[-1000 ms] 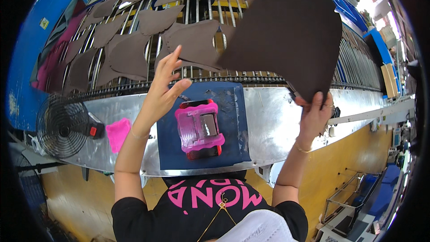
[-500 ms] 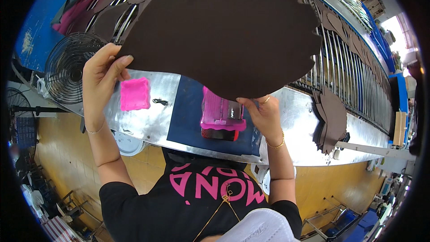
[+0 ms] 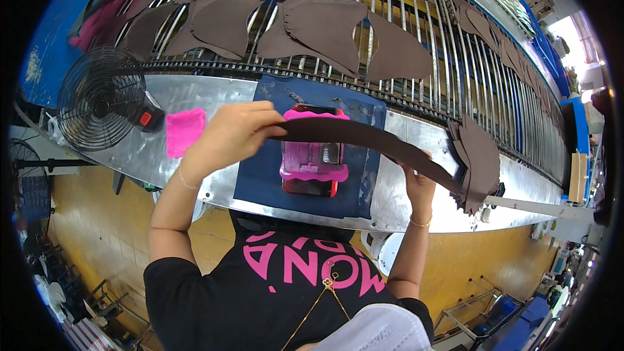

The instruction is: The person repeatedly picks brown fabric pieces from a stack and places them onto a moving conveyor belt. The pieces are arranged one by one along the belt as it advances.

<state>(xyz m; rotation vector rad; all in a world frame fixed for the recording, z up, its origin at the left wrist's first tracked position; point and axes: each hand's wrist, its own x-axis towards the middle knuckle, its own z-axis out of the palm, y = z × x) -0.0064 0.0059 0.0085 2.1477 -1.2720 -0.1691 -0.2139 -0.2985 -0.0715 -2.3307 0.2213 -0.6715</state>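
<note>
The person holds a large dark brown leather piece [image 3: 364, 136] almost edge-on to the camera, so it shows as a thin curved band across the middle of the view — half a second ago the same piece was tipped up flat and hid most of the scene. The left hand [image 3: 231, 133] pinches its left end with fingers curled over the top edge; the right hand [image 3: 419, 179] grips it from underneath near the right end, its fingers partly hidden by the leather.

With the piece lowered, the pink tool [image 3: 312, 159] on the dark blue mat [image 3: 260, 175] now shows fully just below the leather, where before only its lower part peeked out. The metal counter [image 3: 214, 94] carries a pink pad [image 3: 184, 131] left of the left hand and a small black fan [image 3: 101, 97] beyond it. A stack of brown cut pieces [image 3: 480, 162] lies on the counter just right of the right hand. More brown cut-outs [image 3: 325, 26] lie spread on the roller conveyor [image 3: 455, 58] behind — earlier these were mostly covered.
</note>
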